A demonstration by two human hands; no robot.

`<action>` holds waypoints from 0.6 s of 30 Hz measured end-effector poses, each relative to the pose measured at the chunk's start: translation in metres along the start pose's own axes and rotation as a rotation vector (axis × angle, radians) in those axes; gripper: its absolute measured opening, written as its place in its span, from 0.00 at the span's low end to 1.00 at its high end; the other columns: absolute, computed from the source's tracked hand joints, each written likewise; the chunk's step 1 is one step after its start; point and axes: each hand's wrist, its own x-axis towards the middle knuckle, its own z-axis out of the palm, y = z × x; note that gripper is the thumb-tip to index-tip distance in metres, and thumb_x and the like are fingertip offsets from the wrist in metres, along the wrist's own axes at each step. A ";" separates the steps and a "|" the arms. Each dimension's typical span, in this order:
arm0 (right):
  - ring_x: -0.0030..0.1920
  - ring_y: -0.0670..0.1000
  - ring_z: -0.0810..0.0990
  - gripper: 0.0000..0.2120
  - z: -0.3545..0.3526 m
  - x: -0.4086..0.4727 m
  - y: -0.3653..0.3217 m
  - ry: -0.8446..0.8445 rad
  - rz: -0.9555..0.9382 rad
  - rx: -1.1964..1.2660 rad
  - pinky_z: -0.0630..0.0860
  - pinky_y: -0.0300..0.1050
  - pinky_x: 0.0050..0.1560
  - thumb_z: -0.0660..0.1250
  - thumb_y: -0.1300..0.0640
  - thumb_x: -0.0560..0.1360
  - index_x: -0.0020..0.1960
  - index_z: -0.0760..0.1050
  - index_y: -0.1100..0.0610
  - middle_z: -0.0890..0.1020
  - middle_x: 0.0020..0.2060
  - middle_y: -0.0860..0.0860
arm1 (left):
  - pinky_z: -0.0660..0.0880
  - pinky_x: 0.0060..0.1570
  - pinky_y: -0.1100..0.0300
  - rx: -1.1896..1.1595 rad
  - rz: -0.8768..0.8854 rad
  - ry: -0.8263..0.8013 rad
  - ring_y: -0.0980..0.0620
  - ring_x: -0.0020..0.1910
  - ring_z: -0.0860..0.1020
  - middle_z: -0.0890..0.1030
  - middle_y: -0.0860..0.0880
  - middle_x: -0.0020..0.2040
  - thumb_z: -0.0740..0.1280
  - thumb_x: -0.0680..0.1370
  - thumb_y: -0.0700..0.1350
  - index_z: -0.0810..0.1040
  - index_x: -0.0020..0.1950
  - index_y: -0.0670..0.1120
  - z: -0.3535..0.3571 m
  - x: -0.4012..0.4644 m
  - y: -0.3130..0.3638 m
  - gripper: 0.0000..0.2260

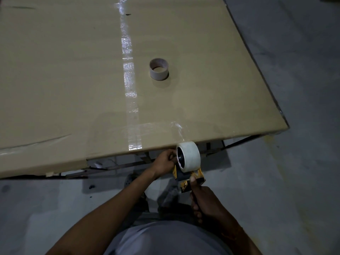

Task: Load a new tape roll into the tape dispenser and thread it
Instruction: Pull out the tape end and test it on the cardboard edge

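Right hand (203, 201) gripping the yellow tape dispenser (191, 178) handle just off the cardboard-covered table (73, 70) edge, white tape roll (189, 156) seated on it, left hand (164, 161) fingers pinching at the hub, empty cardboard core (159, 69) upright mid-table beside a shiny tape strip (128, 80), grey floor (276, 181) below.

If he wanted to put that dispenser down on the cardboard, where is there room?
Bare cardboard sheet lies left of the shiny tape strip, and right of the empty core. It is crowded at the near edge, around both hands and the tape dispenser.
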 end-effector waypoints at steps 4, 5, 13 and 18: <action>0.23 0.52 0.69 0.38 -0.001 0.000 0.000 0.006 -0.008 -0.024 0.67 0.41 0.27 0.55 0.21 0.75 0.31 0.70 0.55 0.71 0.29 0.57 | 0.73 0.44 0.52 0.013 -0.028 0.012 0.51 0.42 0.76 0.83 0.39 0.41 0.63 0.66 0.59 0.80 0.41 0.49 -0.001 -0.009 0.020 0.16; 0.23 0.51 0.69 0.37 -0.001 0.000 -0.001 0.004 -0.005 -0.021 0.67 0.41 0.28 0.55 0.21 0.75 0.32 0.70 0.55 0.71 0.29 0.57 | 0.71 0.44 0.54 -0.006 -0.034 0.009 0.51 0.42 0.76 0.82 0.40 0.40 0.63 0.67 0.57 0.80 0.41 0.47 -0.001 -0.011 0.024 0.15; 0.23 0.51 0.67 0.38 -0.005 0.001 -0.001 -0.025 0.015 -0.008 0.66 0.40 0.27 0.55 0.21 0.75 0.36 0.71 0.57 0.70 0.28 0.54 | 0.69 0.36 0.60 -0.137 -0.059 0.030 0.66 0.28 0.74 0.81 0.58 0.30 0.72 0.81 0.38 0.81 0.41 0.48 -0.002 -0.013 0.022 0.10; 0.23 0.51 0.67 0.38 -0.005 0.000 -0.002 -0.044 0.013 -0.006 0.67 0.41 0.26 0.55 0.21 0.75 0.36 0.70 0.57 0.70 0.27 0.54 | 0.75 0.49 0.54 -0.232 -0.033 0.041 0.50 0.45 0.81 0.85 0.44 0.42 0.76 0.74 0.48 0.83 0.43 0.46 -0.004 -0.015 0.025 0.07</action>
